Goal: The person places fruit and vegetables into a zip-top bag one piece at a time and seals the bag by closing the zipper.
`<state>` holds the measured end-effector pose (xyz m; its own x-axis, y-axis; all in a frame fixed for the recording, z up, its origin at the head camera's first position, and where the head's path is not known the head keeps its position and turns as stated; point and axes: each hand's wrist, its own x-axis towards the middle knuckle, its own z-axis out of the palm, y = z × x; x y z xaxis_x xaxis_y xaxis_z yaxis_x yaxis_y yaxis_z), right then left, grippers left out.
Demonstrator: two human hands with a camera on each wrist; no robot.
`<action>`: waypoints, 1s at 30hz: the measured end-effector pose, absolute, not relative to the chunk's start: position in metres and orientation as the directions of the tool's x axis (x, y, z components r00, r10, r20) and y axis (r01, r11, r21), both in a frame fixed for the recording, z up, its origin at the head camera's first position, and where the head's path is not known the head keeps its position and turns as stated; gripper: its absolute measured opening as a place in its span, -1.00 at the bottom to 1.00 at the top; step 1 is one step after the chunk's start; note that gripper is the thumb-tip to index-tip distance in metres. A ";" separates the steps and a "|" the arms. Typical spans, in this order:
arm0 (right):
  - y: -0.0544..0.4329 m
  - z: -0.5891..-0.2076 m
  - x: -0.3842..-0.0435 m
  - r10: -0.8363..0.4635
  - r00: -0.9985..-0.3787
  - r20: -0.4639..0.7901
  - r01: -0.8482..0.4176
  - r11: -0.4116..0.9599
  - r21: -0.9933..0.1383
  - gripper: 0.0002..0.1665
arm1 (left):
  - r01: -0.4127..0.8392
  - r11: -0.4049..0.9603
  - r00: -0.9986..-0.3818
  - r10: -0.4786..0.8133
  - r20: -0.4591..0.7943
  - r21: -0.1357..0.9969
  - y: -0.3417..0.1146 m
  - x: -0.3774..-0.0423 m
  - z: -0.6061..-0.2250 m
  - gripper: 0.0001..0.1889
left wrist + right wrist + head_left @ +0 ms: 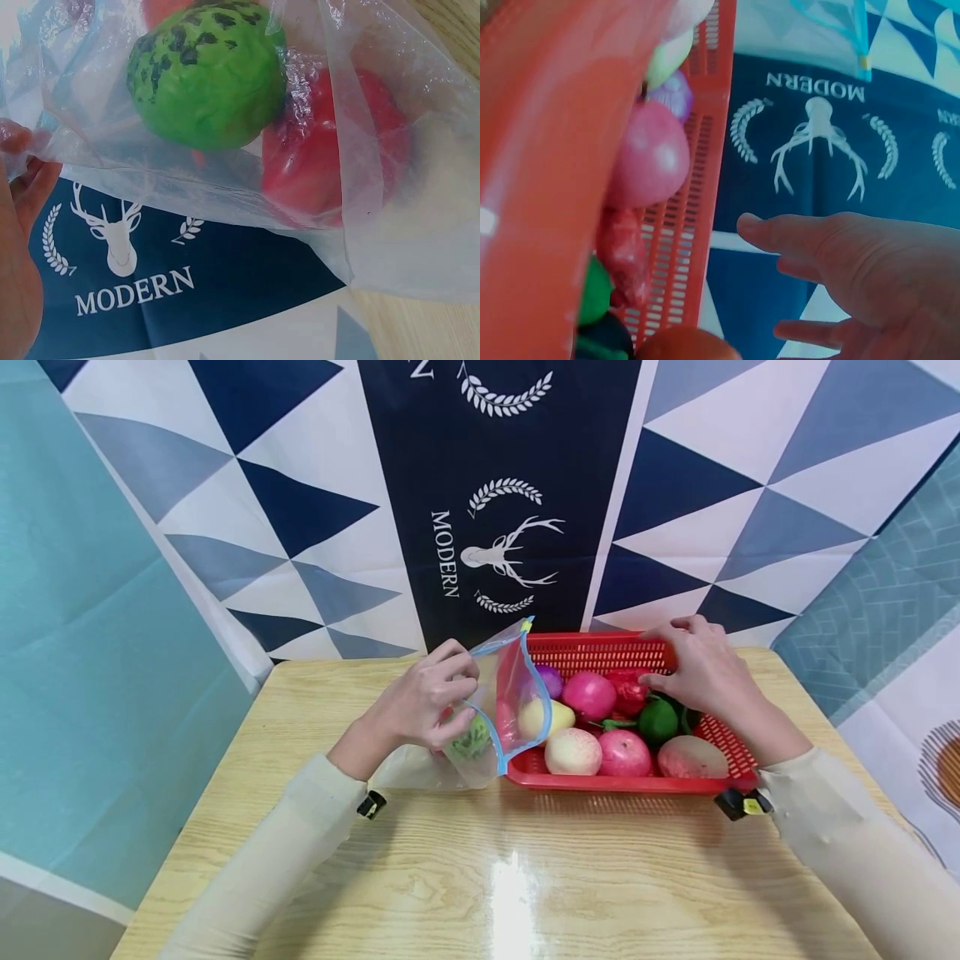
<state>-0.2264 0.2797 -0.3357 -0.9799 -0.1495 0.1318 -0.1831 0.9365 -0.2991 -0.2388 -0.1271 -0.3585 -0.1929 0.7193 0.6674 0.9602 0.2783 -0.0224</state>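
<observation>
With 12 o'clock at the far wall, I see a wooden surface [420, 877] under everything. The red basket [592, 646] sits on it toward 4 o'clock from the centre of my head view, and the clear bag [480, 764] lies at the basket's 9 o'clock, its parted mouth facing 3 o'clock across the basket's near end. My left hand [423, 697], at the bag's 10 o'clock, pinches its film, fingers curled on it. My right hand [701, 664] is over the basket's 2 o'clock, fingers spread and grasping nothing. I'd judge the work partway: at least a red piece [322, 157] and a green one [206, 75] are in the bag. Many remain in the basket: a mottled piece [692, 757] at 4 o'clock, pink ones at 10 [589, 695] and 6 [625, 753], a cream one [573, 752] at 8, a pear [546, 720] at 9, a green ball [658, 720] at 3, a crinkled red piece [628, 689] at 12 and, smallest in view, a purple one [550, 681] at 10, just behind the pear. I cannot tell how many of those are still due to move.
</observation>
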 end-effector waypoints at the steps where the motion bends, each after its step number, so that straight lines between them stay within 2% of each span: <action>1: 0.282 -0.336 -0.227 -0.129 -0.984 0.123 -0.161 0.939 -0.303 -0.18 | 0.960 0.278 -0.193 0.720 0.667 -0.022 -0.127 -0.239 -0.359 -0.82; 6: 0.292 -0.339 -0.232 -0.077 -0.994 0.078 -0.097 0.946 -0.309 -0.16 | 0.961 0.276 -0.190 0.721 0.667 -0.024 -0.126 -0.239 -0.358 -0.82; 19: 0.306 -0.330 -0.250 -0.081 -0.995 -0.051 -0.062 0.953 -0.297 -0.02 | 0.961 0.274 -0.187 0.721 0.667 -0.027 -0.125 -0.239 -0.359 -0.83; 30: 0.318 -0.338 -0.268 -0.106 -0.986 -0.132 -0.065 0.956 -0.286 -0.09 | 0.962 0.270 -0.187 0.722 0.666 -0.023 -0.125 -0.240 -0.359 -0.83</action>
